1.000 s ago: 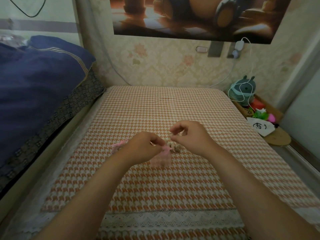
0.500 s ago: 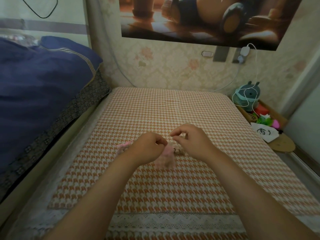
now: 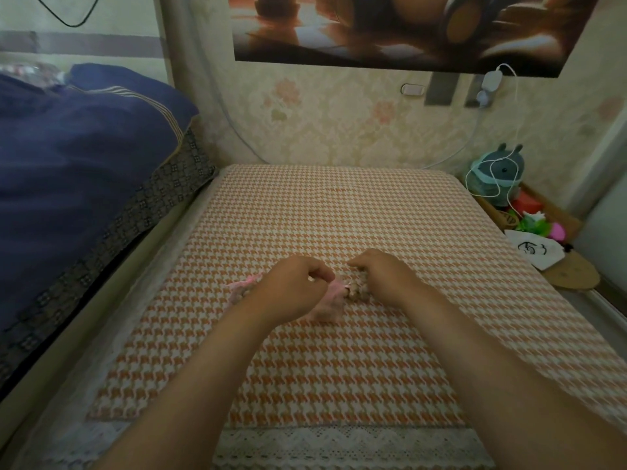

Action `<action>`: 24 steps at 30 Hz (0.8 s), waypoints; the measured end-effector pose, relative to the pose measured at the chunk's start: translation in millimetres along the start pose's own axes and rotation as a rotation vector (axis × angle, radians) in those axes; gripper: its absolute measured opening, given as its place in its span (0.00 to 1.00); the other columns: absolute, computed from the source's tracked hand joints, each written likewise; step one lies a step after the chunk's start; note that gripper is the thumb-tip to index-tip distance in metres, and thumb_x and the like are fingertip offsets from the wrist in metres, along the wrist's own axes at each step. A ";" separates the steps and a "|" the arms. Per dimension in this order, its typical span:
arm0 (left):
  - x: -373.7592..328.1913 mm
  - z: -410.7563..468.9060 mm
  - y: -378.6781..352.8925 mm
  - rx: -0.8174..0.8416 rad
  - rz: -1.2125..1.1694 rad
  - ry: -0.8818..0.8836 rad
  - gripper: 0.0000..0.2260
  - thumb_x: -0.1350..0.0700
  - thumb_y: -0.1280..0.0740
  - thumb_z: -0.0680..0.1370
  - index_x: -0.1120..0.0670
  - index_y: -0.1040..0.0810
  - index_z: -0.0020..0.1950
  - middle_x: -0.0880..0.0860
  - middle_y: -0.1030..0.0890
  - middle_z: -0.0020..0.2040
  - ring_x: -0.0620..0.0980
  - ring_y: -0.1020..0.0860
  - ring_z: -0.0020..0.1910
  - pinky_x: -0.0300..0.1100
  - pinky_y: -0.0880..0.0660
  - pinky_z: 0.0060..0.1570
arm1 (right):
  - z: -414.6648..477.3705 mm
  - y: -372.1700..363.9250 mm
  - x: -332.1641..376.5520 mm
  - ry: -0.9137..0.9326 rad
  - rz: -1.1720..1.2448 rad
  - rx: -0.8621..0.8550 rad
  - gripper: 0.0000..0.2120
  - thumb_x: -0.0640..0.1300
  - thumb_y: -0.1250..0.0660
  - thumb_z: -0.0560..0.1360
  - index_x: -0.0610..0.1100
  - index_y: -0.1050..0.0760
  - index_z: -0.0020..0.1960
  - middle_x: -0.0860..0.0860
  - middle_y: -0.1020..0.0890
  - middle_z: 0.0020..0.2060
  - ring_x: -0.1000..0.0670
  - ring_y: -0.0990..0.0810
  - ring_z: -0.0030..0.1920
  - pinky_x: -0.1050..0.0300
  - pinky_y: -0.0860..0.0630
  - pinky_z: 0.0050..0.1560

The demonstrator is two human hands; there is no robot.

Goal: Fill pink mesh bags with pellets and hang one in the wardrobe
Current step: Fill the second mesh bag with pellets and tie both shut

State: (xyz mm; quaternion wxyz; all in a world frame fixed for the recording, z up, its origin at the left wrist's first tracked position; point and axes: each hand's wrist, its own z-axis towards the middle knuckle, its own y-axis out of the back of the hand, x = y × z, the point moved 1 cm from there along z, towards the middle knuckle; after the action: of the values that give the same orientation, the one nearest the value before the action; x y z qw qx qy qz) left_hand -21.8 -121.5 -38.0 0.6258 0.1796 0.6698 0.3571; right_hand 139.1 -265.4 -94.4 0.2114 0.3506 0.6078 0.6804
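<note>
On the orange houndstooth mat (image 3: 339, 368), my left hand (image 3: 291, 290) pinches the mouth of a pink mesh bag (image 3: 330, 300) whose body hangs down to the mat. A second pink mesh bag (image 3: 242, 288) lies just left of that hand, partly hidden by it. A small heap of brownish pellets (image 3: 356, 290) sits right of the held bag. My right hand (image 3: 383, 279) rests curled over the heap with fingertips down on it; I cannot tell whether pellets are in its grip.
A dark blue quilt (image 3: 84, 171) is piled on the bed to the left. Against the far wall, at the right, stand a grey plush toy (image 3: 498, 174) with a white cable, colourful small items and a white bag (image 3: 536, 249) on a low shelf.
My right hand has dropped from a raised pinch onto the pellet heap. My left hand keeps hold of the pink bag. The view has moved closer.
</note>
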 end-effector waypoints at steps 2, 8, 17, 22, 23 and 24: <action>1.4 1.2 -1.7 0.003 -0.013 0.007 0.12 0.59 0.37 0.78 0.49 0.17 0.57 0.45 0.20 0.59 0.41 0.22 0.50 0.31 0.27 0.43 | 3.2 -1.9 -5.5 -0.033 0.002 -0.013 0.23 0.32 0.35 0.77 0.50 0.22 0.68 0.49 0.25 0.66 0.45 0.23 0.61 0.49 0.24 0.61; 3.1 0.8 -4.8 0.012 -0.013 0.029 0.13 0.58 0.38 0.78 0.48 0.17 0.56 0.46 0.20 0.60 0.52 0.19 0.42 0.46 0.20 0.39 | -4.7 -1.3 -20.5 -0.122 0.084 -0.084 0.14 0.34 0.36 0.79 0.48 0.20 0.58 0.47 0.22 0.59 0.46 0.21 0.52 0.49 0.21 0.54; 0.3 -4.9 -3.5 0.019 -0.009 0.010 0.13 0.58 0.38 0.79 0.48 0.18 0.59 0.44 0.20 0.59 0.38 0.23 0.38 0.28 0.31 0.31 | -13.7 9.5 -7.6 -0.162 0.299 -0.165 0.09 0.41 0.32 0.79 0.46 0.19 0.58 0.49 0.18 0.53 0.49 0.19 0.51 0.57 0.24 0.50; 6.1 -0.2 1.4 0.046 -0.021 0.008 0.15 0.59 0.37 0.77 0.48 0.19 0.60 0.43 0.19 0.58 0.38 0.23 0.46 0.32 0.29 0.40 | -31.7 47.0 44.6 0.011 0.577 -0.346 0.06 0.47 0.26 0.75 0.51 0.17 0.51 0.60 0.18 0.42 0.66 0.23 0.37 0.69 0.27 0.43; 6.8 1.2 1.7 0.047 -0.025 0.010 0.15 0.59 0.37 0.77 0.48 0.19 0.60 0.44 0.19 0.57 0.38 0.23 0.47 0.33 0.29 0.43 | -37.1 51.3 55.6 0.058 0.617 -0.333 0.05 0.47 0.25 0.74 0.51 0.17 0.50 0.60 0.17 0.41 0.67 0.24 0.34 0.70 0.28 0.39; 6.7 2.0 1.9 0.042 -0.031 0.010 0.14 0.59 0.37 0.76 0.49 0.19 0.59 0.44 0.18 0.54 0.39 0.23 0.46 0.34 0.29 0.43 | -42.6 53.6 64.0 0.098 0.639 -0.308 0.05 0.47 0.25 0.73 0.51 0.17 0.49 0.59 0.17 0.41 0.66 0.24 0.32 0.70 0.28 0.36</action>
State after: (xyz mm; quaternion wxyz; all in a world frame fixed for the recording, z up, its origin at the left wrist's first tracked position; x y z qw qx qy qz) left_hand -21.3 -115.1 -41.4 0.6240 0.1804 0.6830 0.3342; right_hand 72.7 -257.9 -28.7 0.0091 0.4539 0.3674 0.8117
